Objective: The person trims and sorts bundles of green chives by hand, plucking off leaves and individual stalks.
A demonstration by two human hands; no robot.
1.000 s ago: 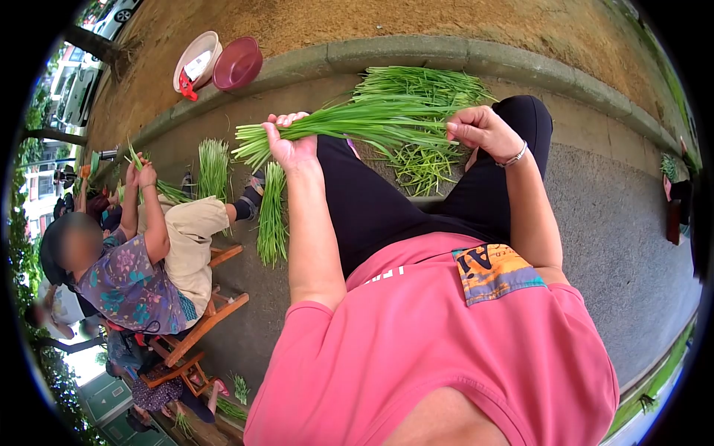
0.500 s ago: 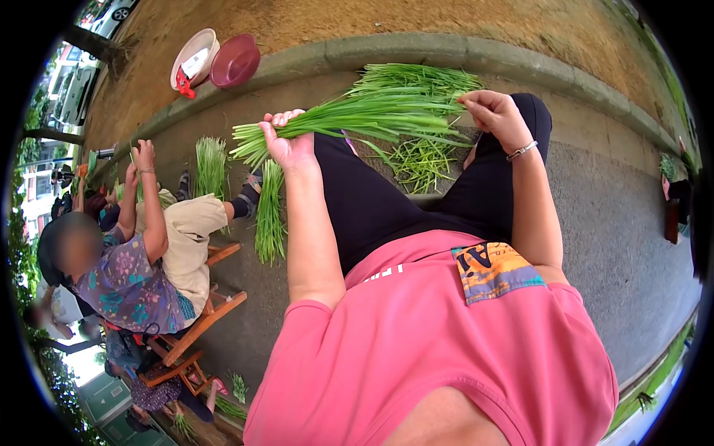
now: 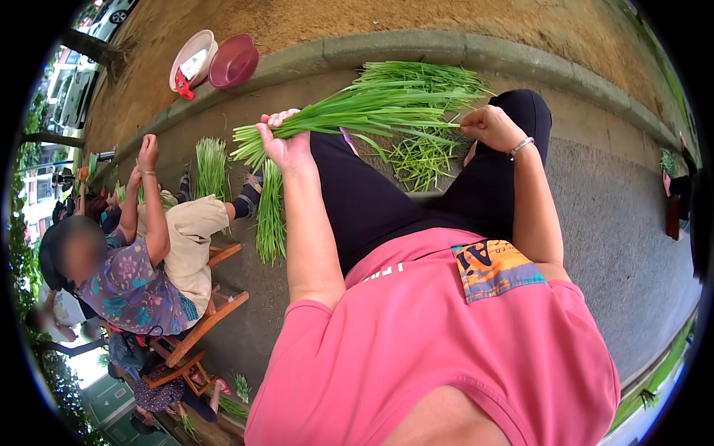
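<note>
My left hand (image 3: 286, 145) is wrapped round the pale stem ends of a bundle of garlic chives (image 3: 357, 111), whose long green leaves stretch to the right above my lap. At the leaf tips, my right hand (image 3: 493, 128) pinches the end of a leaf between thumb and fingers. Behind the bundle lies a pile of chives (image 3: 420, 74) on the pavement. Loose cut or torn leaves (image 3: 422, 160) are scattered on the ground between my legs. Left of my left forearm rests another bunch of chives (image 3: 271, 219).
A person (image 3: 134, 275) in a flowered top sits on a wooden stool (image 3: 216, 320) at the left, hands raised. A further chive bunch (image 3: 212, 167) lies near their feet. Two basins, one pale (image 3: 182, 56) and one dark pink (image 3: 234, 61), stand by the kerb (image 3: 394, 46).
My right hand has shifted slightly down, its fingers now more closed at the leaf tips. My left hand keeps its hold with little movement. The seated person's hands have moved slightly.
</note>
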